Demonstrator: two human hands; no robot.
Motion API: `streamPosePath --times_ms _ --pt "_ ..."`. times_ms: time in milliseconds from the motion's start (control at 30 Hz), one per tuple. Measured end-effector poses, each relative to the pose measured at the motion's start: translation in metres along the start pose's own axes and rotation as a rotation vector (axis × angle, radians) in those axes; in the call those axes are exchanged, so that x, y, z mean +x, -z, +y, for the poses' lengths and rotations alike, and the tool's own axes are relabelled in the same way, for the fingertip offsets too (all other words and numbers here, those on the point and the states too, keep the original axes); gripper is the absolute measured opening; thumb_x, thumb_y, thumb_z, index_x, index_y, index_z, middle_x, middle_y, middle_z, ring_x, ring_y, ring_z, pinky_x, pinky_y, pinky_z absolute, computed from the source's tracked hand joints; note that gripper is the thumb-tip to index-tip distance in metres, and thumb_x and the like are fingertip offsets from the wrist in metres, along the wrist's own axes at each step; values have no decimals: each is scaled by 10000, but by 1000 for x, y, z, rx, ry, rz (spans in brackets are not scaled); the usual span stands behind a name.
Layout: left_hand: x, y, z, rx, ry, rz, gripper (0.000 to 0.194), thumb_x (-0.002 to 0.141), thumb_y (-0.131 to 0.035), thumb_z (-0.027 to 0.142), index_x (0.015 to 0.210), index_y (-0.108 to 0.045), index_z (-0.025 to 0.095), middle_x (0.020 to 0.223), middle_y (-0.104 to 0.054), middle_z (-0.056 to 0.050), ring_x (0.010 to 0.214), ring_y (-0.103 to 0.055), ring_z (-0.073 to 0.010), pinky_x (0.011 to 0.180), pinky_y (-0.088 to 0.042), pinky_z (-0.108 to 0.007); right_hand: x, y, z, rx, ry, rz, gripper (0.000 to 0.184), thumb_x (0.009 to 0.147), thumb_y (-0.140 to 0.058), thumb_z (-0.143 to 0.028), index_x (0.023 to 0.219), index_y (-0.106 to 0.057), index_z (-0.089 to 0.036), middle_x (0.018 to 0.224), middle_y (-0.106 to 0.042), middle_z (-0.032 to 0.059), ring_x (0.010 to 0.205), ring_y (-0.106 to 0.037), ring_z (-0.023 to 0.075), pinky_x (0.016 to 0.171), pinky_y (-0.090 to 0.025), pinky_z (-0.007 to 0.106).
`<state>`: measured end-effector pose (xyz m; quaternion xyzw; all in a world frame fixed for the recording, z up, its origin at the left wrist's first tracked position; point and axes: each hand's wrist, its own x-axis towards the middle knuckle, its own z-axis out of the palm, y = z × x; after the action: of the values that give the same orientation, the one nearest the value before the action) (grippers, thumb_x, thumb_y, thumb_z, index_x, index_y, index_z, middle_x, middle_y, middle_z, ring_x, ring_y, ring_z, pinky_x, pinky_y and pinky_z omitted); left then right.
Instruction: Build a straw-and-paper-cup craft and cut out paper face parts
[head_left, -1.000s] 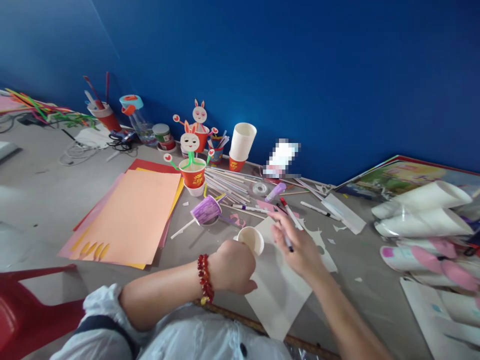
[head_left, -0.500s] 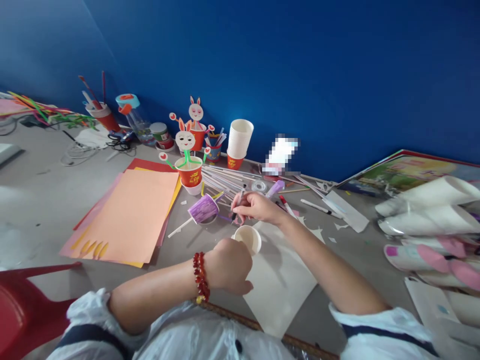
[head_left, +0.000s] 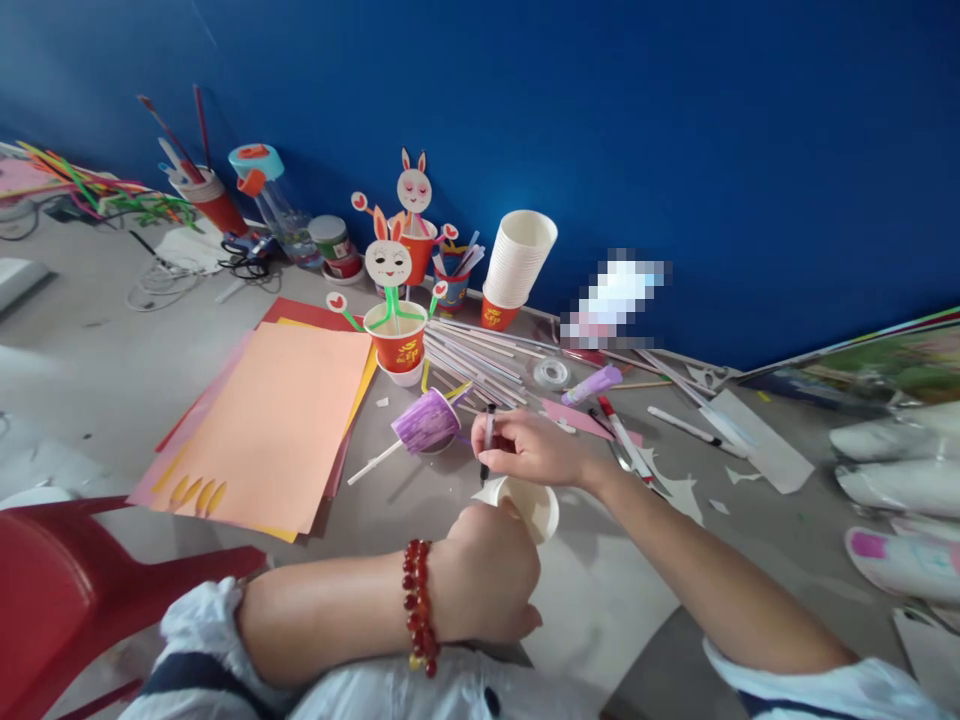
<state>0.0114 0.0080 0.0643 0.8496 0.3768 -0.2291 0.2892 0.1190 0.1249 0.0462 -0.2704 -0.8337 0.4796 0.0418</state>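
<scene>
My left hand (head_left: 491,570), with a red bead bracelet at the wrist, is closed around a white paper cup (head_left: 543,514), whose open mouth faces up and right. Its fingers are mostly hidden behind the back of the hand. In my right hand (head_left: 536,447) a black-and-clear pen (head_left: 484,470) is pinched upright, its lower end close to the cup's far left side; I cannot tell whether it touches. Just beyond lies a purple-coloured paper cup (head_left: 427,420) on its side, with straws sticking out. White paper (head_left: 592,610) lies beneath my hands.
Stacked coloured paper (head_left: 285,410) lies left. Rabbit-faced cups (head_left: 399,350), a tall stack of paper cups (head_left: 517,260) and loose straws (head_left: 480,360) stand or lie along the blue wall. Tape (head_left: 552,373), markers (head_left: 624,440) and paper scraps are at right; a red stool (head_left: 67,590) is lower left.
The view has shifted, so most table items sit farther right in it. My right hand has brought the pen's lower end nearer the white cup, which my left hand still holds.
</scene>
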Motion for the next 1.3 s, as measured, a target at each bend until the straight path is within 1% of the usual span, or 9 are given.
streamPosePath --times_ms 167,300,433,600,767,967,1067,1167,1300 --pt "-1 5 -2 -14 -10 -43 567 896 -573 555 1010 -753 29 866 -719 -238 823 -716 -338 615 -517 -358 4 1 3 9 29 -35 55 813 -568 -156 785 -591 -198 756 -614 -27 661 -523 126 628 -361 234" --pt "-2 8 -3 20 -21 -57 579 894 -575 556 1010 -750 17 950 -715 -274 825 -723 -337 610 -522 -354 8 -1 6 24 60 -39 59 830 -558 -171 793 -593 -201 757 -599 -26 658 -515 130 627 -365 235" --pt "-2 13 -1 9 -3 -79 556 891 -579 552 1000 -753 35 915 -725 -239 825 -727 -336 627 -535 -364 10 -4 8 34 87 -78 54 813 -565 -162 798 -596 -203 721 -600 -28 652 -523 139 621 -363 238" --pt "-4 13 1 10 14 -56 530 890 -587 536 984 -750 40 875 -725 -219 818 -727 -340 610 -529 -359 11 -4 7 71 118 -42 49 815 -554 -177 787 -588 -200 716 -587 -30 649 -516 137 619 -359 235" --pt "-2 6 -2 22 -12 -8 543 876 -592 555 933 -756 40 795 -709 -211 771 -714 -329 590 -517 -356 13 -3 1 34 104 -106 63 797 -560 -150 771 -592 -197 675 -562 -43 610 -496 118 595 -336 226" --pt "-1 7 -1 38 -1 -39 537 882 -581 554 942 -756 50 826 -712 -195 767 -711 -312 595 -526 -351 14 -5 -1 7 87 -191 53 791 -557 -157 775 -589 -196 670 -580 -38 608 -486 119 563 -304 226" --pt "0 7 -1 38 1 -22 536 880 -582 556 928 -757 52 803 -710 -190 772 -712 -315 599 -533 -355 14 -6 -1 -17 54 -219 56 777 -560 -151 764 -591 -195 666 -589 -38 609 -488 118 553 -292 227" --pt "0 5 -2 38 -2 -14 542 875 -581 563 923 -757 52 838 -716 -200 781 -712 -314 603 -538 -358 14 -6 -1 -39 22 -239 53 773 -565 -157 761 -600 -195 673 -599 -35 609 -487 118 546 -282 232" --pt "0 4 -2 34 -2 -9 528 876 -578 559 898 -759 63 843 -719 -193 771 -710 -305 606 -539 -359 14 -6 0 -60 18 -249 53 775 -563 -161 761 -601 -196 689 -613 -31 612 -492 120 543 -274 235"
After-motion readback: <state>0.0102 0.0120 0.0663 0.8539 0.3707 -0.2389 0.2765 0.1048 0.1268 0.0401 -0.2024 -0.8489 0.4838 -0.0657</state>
